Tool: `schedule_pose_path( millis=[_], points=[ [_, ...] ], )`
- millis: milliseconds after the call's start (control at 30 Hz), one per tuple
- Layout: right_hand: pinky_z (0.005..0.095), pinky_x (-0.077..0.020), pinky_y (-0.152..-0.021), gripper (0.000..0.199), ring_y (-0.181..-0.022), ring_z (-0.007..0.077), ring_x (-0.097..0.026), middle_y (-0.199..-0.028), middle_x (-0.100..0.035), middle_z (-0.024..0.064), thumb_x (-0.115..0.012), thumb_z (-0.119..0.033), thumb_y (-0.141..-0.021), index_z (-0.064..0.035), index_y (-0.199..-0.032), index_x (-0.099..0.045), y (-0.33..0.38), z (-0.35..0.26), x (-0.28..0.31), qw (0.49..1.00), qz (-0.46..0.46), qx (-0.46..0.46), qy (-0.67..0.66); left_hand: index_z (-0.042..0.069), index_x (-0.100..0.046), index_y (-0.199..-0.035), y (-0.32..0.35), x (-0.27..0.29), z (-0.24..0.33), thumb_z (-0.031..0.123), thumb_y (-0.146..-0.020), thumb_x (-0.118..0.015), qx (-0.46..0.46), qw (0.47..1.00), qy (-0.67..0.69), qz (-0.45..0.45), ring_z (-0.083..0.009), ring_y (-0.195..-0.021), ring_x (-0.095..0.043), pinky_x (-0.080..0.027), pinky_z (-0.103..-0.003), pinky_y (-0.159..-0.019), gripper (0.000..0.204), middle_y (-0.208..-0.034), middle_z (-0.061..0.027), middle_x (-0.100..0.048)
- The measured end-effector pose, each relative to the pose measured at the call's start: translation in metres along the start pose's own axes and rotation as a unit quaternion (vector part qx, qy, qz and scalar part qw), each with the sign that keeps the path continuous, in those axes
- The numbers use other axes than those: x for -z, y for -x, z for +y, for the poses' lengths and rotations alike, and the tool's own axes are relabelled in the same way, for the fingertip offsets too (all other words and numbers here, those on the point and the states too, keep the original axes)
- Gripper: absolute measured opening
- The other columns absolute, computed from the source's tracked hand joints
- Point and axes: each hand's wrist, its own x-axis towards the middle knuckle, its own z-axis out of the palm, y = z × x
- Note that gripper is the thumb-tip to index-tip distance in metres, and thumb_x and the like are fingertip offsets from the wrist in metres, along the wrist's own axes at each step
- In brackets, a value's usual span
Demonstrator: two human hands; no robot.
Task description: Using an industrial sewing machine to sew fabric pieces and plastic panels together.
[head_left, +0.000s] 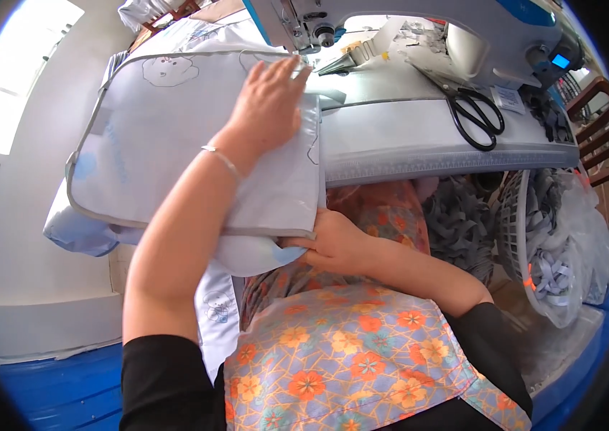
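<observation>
A pale blue fabric piece (168, 129) with grey piped edging and a small bear print lies over the left end of the sewing table (419, 144) and hangs off it. My left hand (268, 100) rests flat on top of it, fingers spread near the sewing machine (391, 29) needle area. My right hand (329, 241) is below the table edge, gripping the folded lower corner of the same fabric from underneath. More of this pale fabric droops toward my lap.
Black scissors (473, 108) lie on the table at the right. A white mesh basket (534, 237) of grey and white fabric strips stands at the right, beside wooden chair backs (599, 122). Blue floor (46, 388) shows below; a white wall is at the left.
</observation>
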Motion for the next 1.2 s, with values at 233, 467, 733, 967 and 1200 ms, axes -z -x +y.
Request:
schedule_pose_path(
  millis=[233, 467, 733, 967, 1200],
  points=[
    [0.0480, -0.0476, -0.102, 0.035, -0.112, 0.0404, -0.061, -0.117, -0.065, 0.0202, -0.070, -0.016, -0.074, -0.0003, -0.106, -0.071, 0.011, -0.011, 0.023, 1.000, -0.020, 0.009, 0.001, 0.013, -0.073, -0.112, 0.038, -0.021, -0.010, 0.004, -0.076, -0.059, 0.222, 0.957, 0.163, -0.096, -0.0315, -0.106, -0.067, -0.054, -0.044, -0.091, 0.040, -0.125, -0.0112, -0.067],
    [0.0494, -0.0420, -0.109, 0.035, -0.120, 0.0390, -0.060, -0.128, -0.065, 0.0184, -0.071, -0.018, -0.083, -0.0029, -0.115, -0.070, 0.028, -0.013, 0.036, 1.000, -0.011, 0.014, 0.015, 0.005, -0.068, -0.122, 0.021, -0.011, 0.039, 0.002, -0.082, -0.054, 0.070, 0.992, 0.103, -0.016, -0.0284, -0.110, -0.063, -0.051, -0.040, -0.094, 0.043, -0.124, -0.0077, -0.067],
    [0.0495, -0.0425, -0.109, 0.042, -0.121, 0.0415, -0.058, -0.128, -0.064, 0.0187, -0.074, -0.017, -0.077, -0.0027, -0.116, -0.071, 0.027, -0.001, 0.052, 1.000, -0.004, -0.003, 0.003, 0.001, -0.068, -0.119, 0.005, -0.014, 0.035, 0.005, -0.080, -0.058, 0.093, 0.987, 0.125, -0.048, -0.0295, -0.108, -0.062, -0.050, -0.041, -0.094, 0.041, -0.119, -0.0112, -0.068],
    [0.0502, -0.0447, -0.105, 0.037, -0.119, 0.0419, -0.058, -0.126, -0.064, 0.0183, -0.074, -0.017, -0.078, -0.0039, -0.112, -0.072, 0.014, 0.017, 0.068, 1.000, 0.010, 0.013, 0.018, 0.001, -0.069, -0.113, 0.002, -0.026, 0.027, 0.006, -0.079, -0.058, 0.084, 0.989, 0.117, -0.020, -0.0326, -0.109, -0.062, -0.051, -0.042, -0.096, 0.035, -0.115, -0.0162, -0.066],
    [0.0467, -0.0468, -0.102, 0.024, -0.111, 0.0375, -0.061, -0.111, -0.068, 0.0136, -0.070, -0.010, -0.077, -0.0064, -0.101, -0.070, 0.001, 0.022, 0.074, 0.999, 0.046, -0.015, -0.001, -0.005, -0.066, -0.119, -0.001, -0.005, 0.049, 0.007, -0.084, -0.056, 0.111, 0.970, 0.157, -0.150, -0.0341, -0.118, -0.060, -0.050, -0.040, -0.100, 0.039, -0.121, -0.0200, -0.064]
  ],
)
